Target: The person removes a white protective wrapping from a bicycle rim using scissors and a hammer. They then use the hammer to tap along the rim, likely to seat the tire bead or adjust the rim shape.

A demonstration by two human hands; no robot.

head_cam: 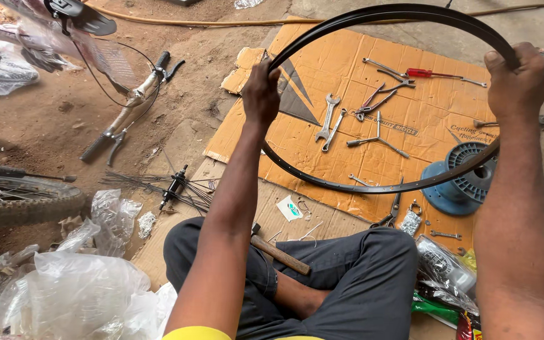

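Black rim (pixel 373 189) — gripped by both hands' fingers (pixel 260 94).

Both arms extended forward, raised; left hand (pixel 260 94) closed in a fist-like grip, knuckles toward camera; right hand (pixel 519 82) curled shut, thumb on top; forearms roughly parallel, well apart; legs crossed below.

The fingers of both hands curl behind the rim (pixel 373 14), so their tips are hidden. The left forearm covers part of the cardboard (pixel 347 157), and the rim crosses the blue spool (pixel 458 189). The tyre (pixel 20 201) is cut off by the left edge, the pedal (pixel 80 16) by the top, and the small parts by the pliers (pixel 390 213) are too small to tell.
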